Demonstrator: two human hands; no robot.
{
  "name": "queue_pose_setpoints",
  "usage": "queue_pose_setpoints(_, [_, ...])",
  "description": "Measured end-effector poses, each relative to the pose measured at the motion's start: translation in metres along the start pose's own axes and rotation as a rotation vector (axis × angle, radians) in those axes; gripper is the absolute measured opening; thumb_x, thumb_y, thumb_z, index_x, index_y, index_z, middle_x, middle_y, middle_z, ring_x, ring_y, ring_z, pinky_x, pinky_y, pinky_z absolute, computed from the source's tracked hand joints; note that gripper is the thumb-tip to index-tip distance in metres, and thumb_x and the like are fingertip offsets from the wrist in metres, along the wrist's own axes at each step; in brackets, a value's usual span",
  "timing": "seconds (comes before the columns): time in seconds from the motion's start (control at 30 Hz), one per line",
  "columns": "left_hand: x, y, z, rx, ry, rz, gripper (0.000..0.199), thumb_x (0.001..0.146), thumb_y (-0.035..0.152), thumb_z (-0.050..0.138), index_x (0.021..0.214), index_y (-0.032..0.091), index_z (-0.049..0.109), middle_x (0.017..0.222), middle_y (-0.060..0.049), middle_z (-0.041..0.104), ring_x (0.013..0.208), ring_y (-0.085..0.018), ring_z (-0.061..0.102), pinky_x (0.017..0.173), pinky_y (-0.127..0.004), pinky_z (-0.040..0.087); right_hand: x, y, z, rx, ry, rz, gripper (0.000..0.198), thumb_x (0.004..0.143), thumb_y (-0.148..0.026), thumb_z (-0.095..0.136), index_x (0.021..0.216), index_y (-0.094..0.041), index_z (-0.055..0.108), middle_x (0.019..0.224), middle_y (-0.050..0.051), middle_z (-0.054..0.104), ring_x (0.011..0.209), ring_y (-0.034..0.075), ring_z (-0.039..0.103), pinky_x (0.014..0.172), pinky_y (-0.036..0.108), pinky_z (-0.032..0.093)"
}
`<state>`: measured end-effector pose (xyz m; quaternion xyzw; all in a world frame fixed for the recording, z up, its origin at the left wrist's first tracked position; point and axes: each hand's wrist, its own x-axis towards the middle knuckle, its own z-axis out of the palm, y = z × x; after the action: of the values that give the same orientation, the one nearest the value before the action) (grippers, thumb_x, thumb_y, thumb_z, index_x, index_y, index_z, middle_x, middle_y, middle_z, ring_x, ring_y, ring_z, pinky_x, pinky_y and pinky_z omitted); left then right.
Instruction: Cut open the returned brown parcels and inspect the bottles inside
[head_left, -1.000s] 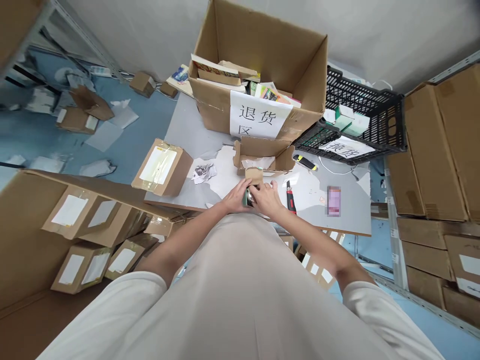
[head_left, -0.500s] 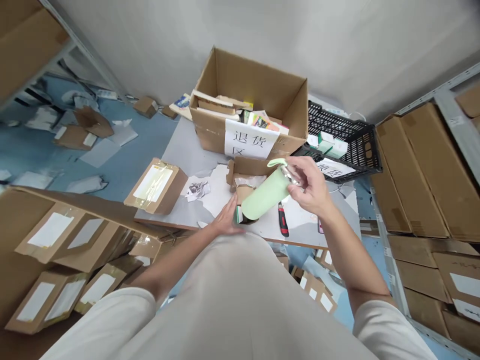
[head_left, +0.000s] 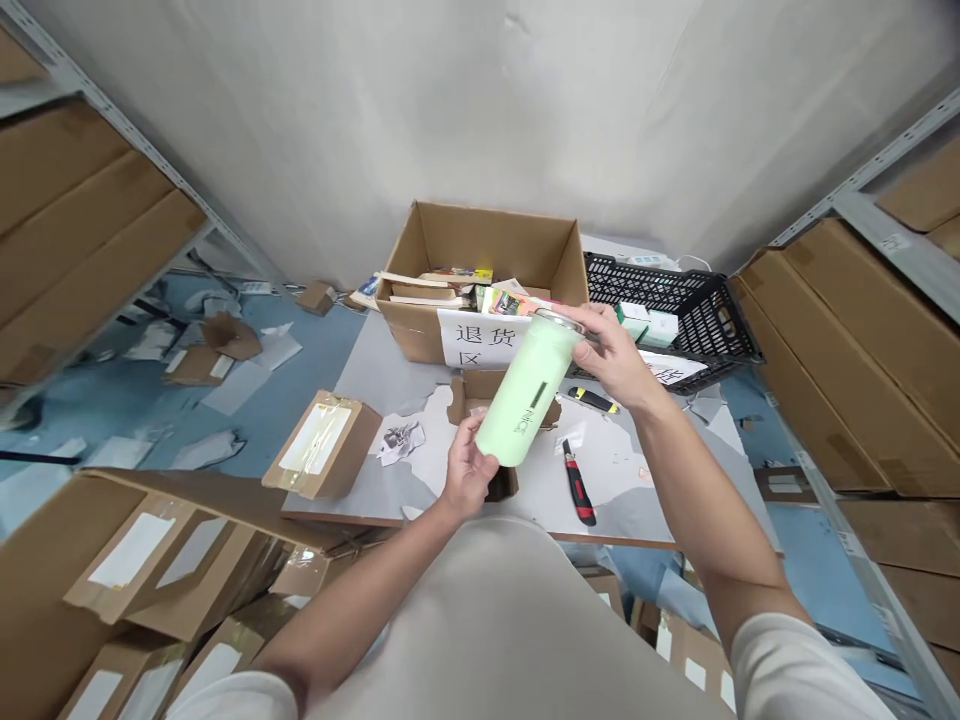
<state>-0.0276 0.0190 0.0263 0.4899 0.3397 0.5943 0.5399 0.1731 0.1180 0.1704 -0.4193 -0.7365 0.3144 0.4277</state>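
A light green bottle with dark lettering on its side is held tilted above the table, its metal-rimmed top toward the upper right. My right hand is closed round that top end. At the lower end, my left hand grips the base with thumb and fingers. Behind and below the bottle lies an opened small cardboard box, partly hidden by it. A red and black utility knife rests on the table to the right, and a yellow and black one lies farther back.
A large carton of books stands at the back, a paper sign on its front. Right of it is a black plastic crate holding small boxes. A taped parcel sits at the table's left, near crumpled paper. Shelves of cartons flank both sides.
My left hand has come up from the table and taken hold of the bottle's base. The bottle has turned so its lettering shows. The head view has tilted up.
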Motion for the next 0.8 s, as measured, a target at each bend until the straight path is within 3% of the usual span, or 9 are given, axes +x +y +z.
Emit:
queue_pose_setpoints(0.17, [-0.007, 0.004, 0.013, -0.258, -0.088, -0.253, 0.067, 0.080, 0.063, 0.058, 0.132, 0.021, 0.049, 0.120, -0.014, 0.062, 0.105, -0.026, 0.063, 0.084, -0.038, 0.053, -0.003, 0.019, -0.001, 0.457, 0.009, 0.144, 0.041, 0.079, -0.063, 0.061, 0.103, -0.030, 0.060, 0.125, 0.003, 0.060, 0.103, 0.021, 0.062, 0.081, 0.041, 0.054])
queue_pose_setpoints(0.33, [-0.010, 0.000, 0.027, -0.219, -0.015, -0.263, 0.077, 0.076, 0.059, 0.066, 0.138, 0.024, 0.039, 0.137, -0.016, 0.052, 0.115, -0.027, 0.059, 0.085, -0.035, 0.052, -0.005, 0.030, -0.001, 0.544, 0.062, 0.210, 0.037, 0.077, -0.058, 0.066, 0.098, -0.028, 0.059, 0.113, 0.002, 0.065, 0.093, 0.019, 0.064, 0.071, 0.035, 0.056])
queue_pose_setpoints(0.47, [-0.010, -0.005, 0.038, -0.172, 0.089, -0.253, 0.083, 0.063, 0.044, 0.084, 0.130, 0.027, 0.039, 0.118, -0.010, 0.064, 0.103, -0.021, 0.065, 0.083, -0.032, 0.053, -0.008, 0.036, -0.007, 0.591, 0.090, 0.200, 0.040, 0.074, -0.057, 0.070, 0.098, -0.028, 0.058, 0.117, 0.002, 0.063, 0.093, 0.018, 0.063, 0.068, 0.032, 0.056])
queue_pose_setpoints(0.57, [-0.010, -0.008, 0.045, -0.233, 0.134, -0.286, 0.066, 0.070, 0.056, 0.075, 0.120, 0.024, 0.047, 0.118, -0.010, 0.064, 0.101, -0.020, 0.065, 0.085, -0.036, 0.054, -0.012, 0.040, -0.014, 0.708, 0.024, 0.179, 0.049, 0.072, -0.065, 0.067, 0.103, -0.029, 0.058, 0.129, 0.003, 0.059, 0.104, 0.020, 0.062, 0.073, 0.035, 0.057])
queue_pose_setpoints(0.67, [-0.015, -0.010, 0.052, -0.304, 0.098, -0.384, 0.070, 0.072, 0.069, 0.063, 0.119, 0.018, 0.052, 0.121, -0.015, 0.063, 0.103, -0.026, 0.065, 0.088, -0.044, 0.054, -0.016, 0.046, -0.019, 0.774, -0.031, 0.208, 0.045, 0.074, -0.062, 0.067, 0.103, -0.029, 0.057, 0.131, 0.003, 0.058, 0.106, 0.020, 0.062, 0.075, 0.036, 0.057])
queue_pose_setpoints(0.8, [-0.023, -0.013, 0.065, -0.288, 0.137, -0.434, 0.075, 0.073, 0.068, 0.062, 0.124, 0.015, 0.053, 0.127, -0.019, 0.060, 0.109, -0.029, 0.063, 0.090, -0.045, 0.054, -0.021, 0.053, -0.023, 0.744, -0.005, 0.211, 0.038, 0.074, -0.051, 0.073, 0.098, -0.028, 0.056, 0.121, 0.002, 0.064, 0.100, 0.018, 0.064, 0.076, 0.034, 0.057])
